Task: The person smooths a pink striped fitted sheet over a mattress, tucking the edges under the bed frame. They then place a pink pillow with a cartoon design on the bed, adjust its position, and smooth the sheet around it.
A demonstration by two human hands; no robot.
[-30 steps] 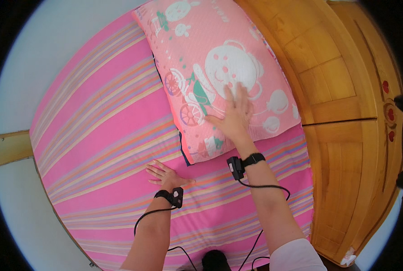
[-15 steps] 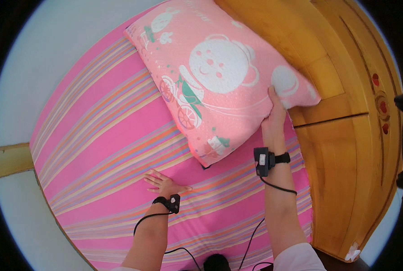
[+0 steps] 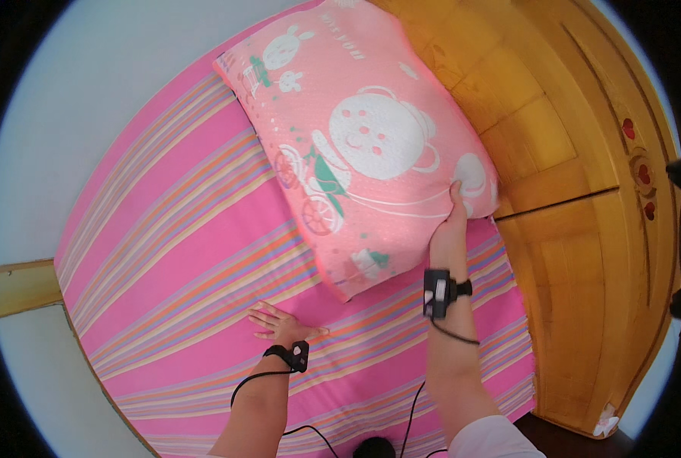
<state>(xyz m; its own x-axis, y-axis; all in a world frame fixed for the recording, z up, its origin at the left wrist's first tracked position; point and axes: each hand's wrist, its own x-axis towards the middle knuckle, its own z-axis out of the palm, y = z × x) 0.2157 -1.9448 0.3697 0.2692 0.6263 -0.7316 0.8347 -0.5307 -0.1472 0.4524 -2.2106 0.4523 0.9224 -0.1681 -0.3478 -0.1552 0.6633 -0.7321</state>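
Observation:
A pink pillow (image 3: 375, 141) printed with white cartoon animals and a bicycle lies slantwise on the striped pink bedsheet (image 3: 192, 252). My right hand (image 3: 452, 214) grips its near right edge, thumb on top and the other fingers hidden underneath. Around that hand the pillow fabric dips and creases. Flat on the sheet, a little short of the pillow's near corner, rests my left hand (image 3: 281, 325), fingers spread and holding nothing. Each wrist wears a black strapped device with a cable.
A wooden headboard (image 3: 558, 252) with small red hearts bounds the bed on the right and touches the pillow's far side. To the left is a pale wall (image 3: 88, 99). Black cables (image 3: 413, 420) trail over the sheet near me.
My right hand has come slightly toward me and left with the pillow's edge. The pillow's right corner, earlier jutting out toward the headboard, now sits lower and closer in. My left hand stays spread.

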